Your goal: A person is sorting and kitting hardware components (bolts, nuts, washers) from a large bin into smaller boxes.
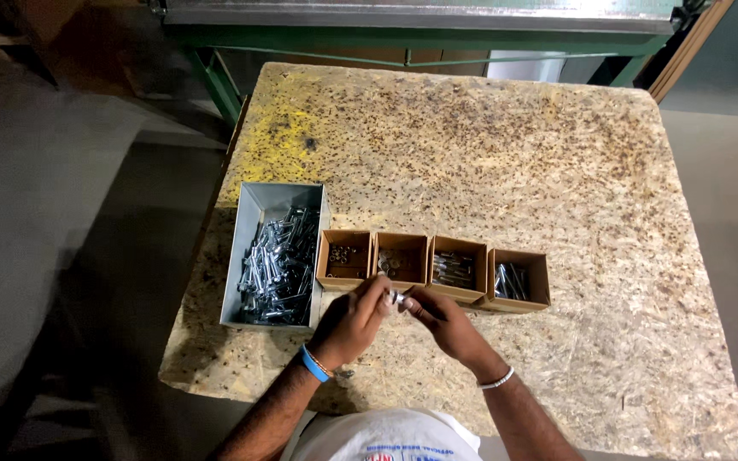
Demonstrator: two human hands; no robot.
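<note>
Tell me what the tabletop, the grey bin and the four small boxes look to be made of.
Tabletop: pressed wood-strand board, rough and flecked, yellow-stained at one corner. Grey bin: probably sheet metal, matt with crisp folded walls; plastic is possible. Four small boxes: brown cardboard, dull with thin walls.

Both forearms reached forward from the near edge of the tabletop. The left hand [350,324] and right hand [442,320] met at their fingertips, fingers curled and pinched together, knuckles up, each wrist wearing a band.
</note>
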